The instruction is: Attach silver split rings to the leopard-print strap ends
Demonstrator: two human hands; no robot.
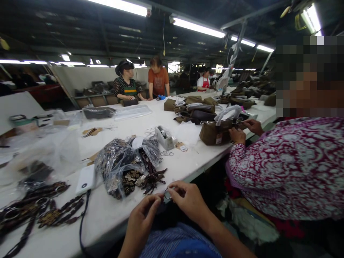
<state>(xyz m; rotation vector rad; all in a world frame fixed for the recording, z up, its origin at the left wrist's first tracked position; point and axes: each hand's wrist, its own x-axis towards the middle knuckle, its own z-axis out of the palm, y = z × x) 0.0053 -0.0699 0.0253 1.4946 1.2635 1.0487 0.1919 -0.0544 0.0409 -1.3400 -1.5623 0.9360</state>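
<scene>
Just past the near table edge, my right hand (pixel 188 199) pinches a metal ring (pixel 167 194) between thumb and fingers. Close against the ring's left side is my left hand (pixel 145 213), its thumb and fingertips pressed together; whatever it grips is too small to make out. Beyond my hands lies a clear plastic bag (pixel 113 161) of brown and tan braided strands, with a dark braided bunch (pixel 153 175) spilling out towards me. Several loose metal rings (pixel 167 153) rest on the table behind it.
A white power bank (pixel 85 179) with a black cable (pixel 84 218) lies left, beside braided straps (pixel 59 211). A tape dispenser (pixel 165 138) stands behind the plastic bag. At right, a co-worker's hands (pixel 238 136) handle a brown handbag (pixel 215 132). Other people stand across the table.
</scene>
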